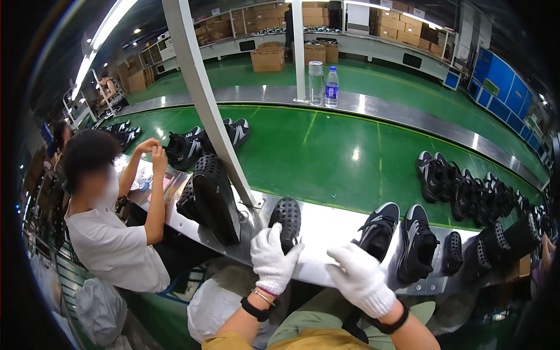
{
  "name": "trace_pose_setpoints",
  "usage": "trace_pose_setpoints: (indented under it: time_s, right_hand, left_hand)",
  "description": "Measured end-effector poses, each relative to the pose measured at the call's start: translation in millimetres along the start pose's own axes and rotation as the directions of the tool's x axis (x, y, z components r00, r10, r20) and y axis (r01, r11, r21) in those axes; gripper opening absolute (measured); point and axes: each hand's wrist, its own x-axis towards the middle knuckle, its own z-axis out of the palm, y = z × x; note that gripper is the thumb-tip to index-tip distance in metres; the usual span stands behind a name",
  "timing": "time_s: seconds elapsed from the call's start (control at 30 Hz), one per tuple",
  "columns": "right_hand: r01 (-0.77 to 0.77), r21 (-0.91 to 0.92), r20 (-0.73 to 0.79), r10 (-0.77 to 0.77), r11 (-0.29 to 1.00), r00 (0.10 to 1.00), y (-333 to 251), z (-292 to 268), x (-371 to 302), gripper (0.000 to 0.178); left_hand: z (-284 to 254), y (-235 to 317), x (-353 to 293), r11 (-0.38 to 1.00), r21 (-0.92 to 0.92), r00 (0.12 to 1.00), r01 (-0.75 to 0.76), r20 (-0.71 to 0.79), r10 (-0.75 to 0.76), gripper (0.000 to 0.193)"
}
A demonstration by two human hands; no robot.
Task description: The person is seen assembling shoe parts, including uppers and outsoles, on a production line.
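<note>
My left hand [275,260], in a white knit glove, is closed around the near end of a black, perforated shoe-shaped insert [286,219] on the metal ledge. My right hand [360,279], gloved the same way, has its fingers stretched out and holds nothing visible. It is just in front of a black and grey sneaker [380,228], partly covering the heel. To the right of that one stands a second matching sneaker [416,244]. Another, smaller-looking perforated insert [452,252] sits beside the second sneaker.
A black bin with perforated inserts [214,195] stands left, beside a white post [204,99]. More inserts [496,245] are at right. Sneakers [431,175] line the green conveyor belt [338,157]. A co-worker [116,221] sits left, both hands raised. Two bottles [331,87] stand across the belt.
</note>
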Motion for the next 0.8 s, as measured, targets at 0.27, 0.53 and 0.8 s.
trace_pose_setpoints:
  time_s: [0.27,0.53,0.8]
  right_hand:
    - [-0.063,-0.137,0.103,0.077,0.989,0.992,12.6,69.8,55.3,0.035]
    - [-0.064,-0.067,0.182,0.075,0.996,0.981,4.7,47.2,48.0,0.029]
    - [0.166,0.080,-0.048,-0.162,0.983,0.986,30.2,64.2,30.4,0.043]
  left_hand:
    - [0.0,6.3,-22.1,0.996,-0.088,0.997,-0.033,0.061,0.038,0.071]
    - [-36.9,-15.7,-26.5,0.823,-0.514,0.967,0.241,0.195,-0.161,0.046]
    - [-8.4,-27.9,-6.6,0.738,-0.562,0.917,0.373,0.344,-0.202,0.038]
